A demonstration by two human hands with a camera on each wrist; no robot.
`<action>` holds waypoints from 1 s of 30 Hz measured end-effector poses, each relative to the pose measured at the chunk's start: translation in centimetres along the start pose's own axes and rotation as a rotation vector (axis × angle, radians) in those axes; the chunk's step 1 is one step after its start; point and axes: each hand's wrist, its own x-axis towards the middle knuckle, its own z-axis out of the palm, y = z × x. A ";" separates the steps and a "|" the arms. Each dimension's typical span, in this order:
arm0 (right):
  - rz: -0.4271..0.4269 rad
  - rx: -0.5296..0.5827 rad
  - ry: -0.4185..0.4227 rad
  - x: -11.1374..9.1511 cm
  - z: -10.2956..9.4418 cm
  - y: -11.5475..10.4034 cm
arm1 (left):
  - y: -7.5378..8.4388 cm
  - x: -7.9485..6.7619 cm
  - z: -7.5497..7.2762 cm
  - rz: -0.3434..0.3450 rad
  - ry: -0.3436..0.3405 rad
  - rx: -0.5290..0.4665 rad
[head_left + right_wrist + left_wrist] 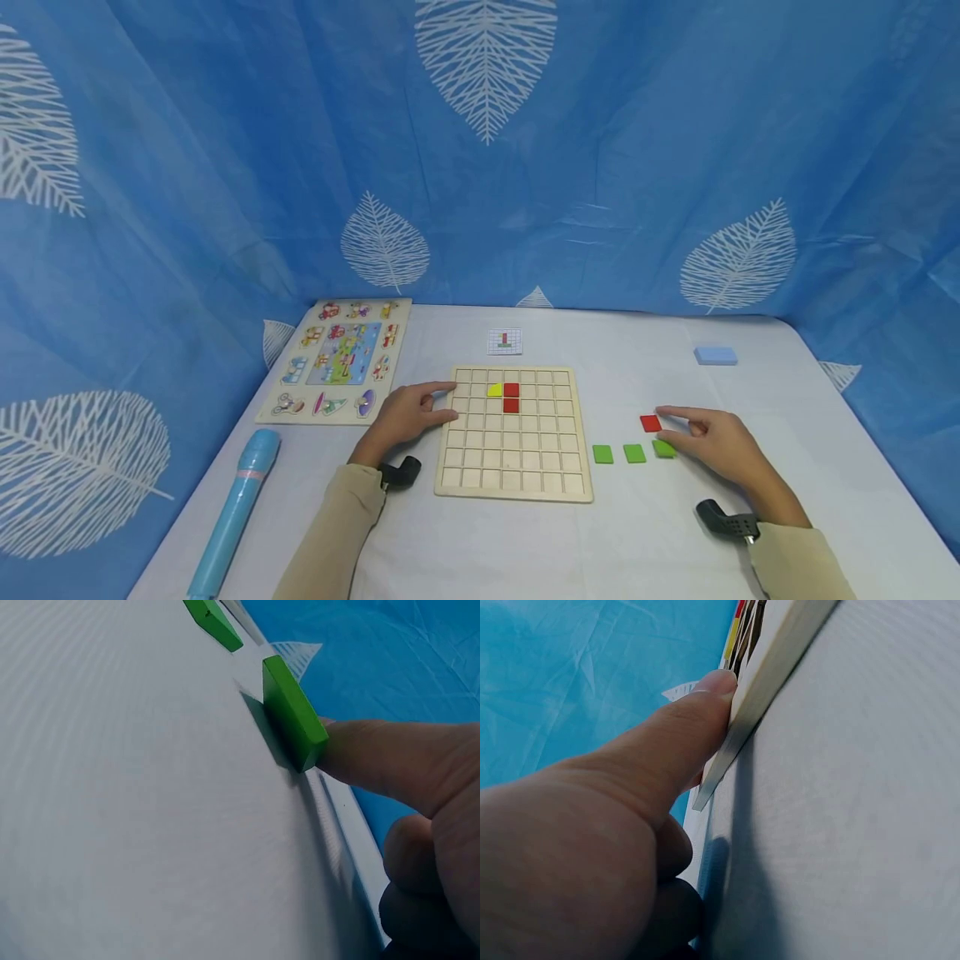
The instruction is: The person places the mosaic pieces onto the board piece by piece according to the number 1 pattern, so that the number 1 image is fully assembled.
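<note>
Landmark: wooden grid board [514,467], flat on the white table [645,542].

Left of board: left hand [405,414], fingers straight and together, thumb pressed against its left edge.

Right of board: row of three green tiles; right hand [720,446] rests there, thumb touching the nearest green tile [663,448], forefinger extended by a red tile [650,422].

In board, upper cells: one yellow piece [494,389], two red squares [511,397].

Beyond board: small pattern card [505,341]. Far left: picture puzzle [337,358], blue tube [234,508].

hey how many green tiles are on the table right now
3, in a row right of the wooden grid board: left green tile, middle green tile, and right green tile touched by the right hand. More could be hidden under that hand.
</note>
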 end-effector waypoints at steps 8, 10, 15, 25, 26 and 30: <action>-0.019 -0.031 -0.032 0.6 0.1 -0.2 | 0.0 -0.1 -0.2 -0.007 0.002 -0.012; -0.026 -0.028 -0.031 0.6 0.1 -0.3 | 0.0 -0.1 -0.2 -0.008 0.003 -0.014; -0.031 -0.034 -0.014 0.4 0.1 -0.2 | -0.1 0.0 0.0 -0.006 0.007 -0.020; -0.047 -0.041 0.026 0.0 0.3 0.4 | 0.1 0.0 0.3 0.018 0.003 -0.006; -0.050 -0.038 0.032 0.0 0.4 0.5 | 0.0 0.0 0.2 0.019 0.005 -0.005; -0.048 -0.028 0.066 0.0 0.5 0.6 | 0.0 0.0 0.2 0.019 0.006 -0.012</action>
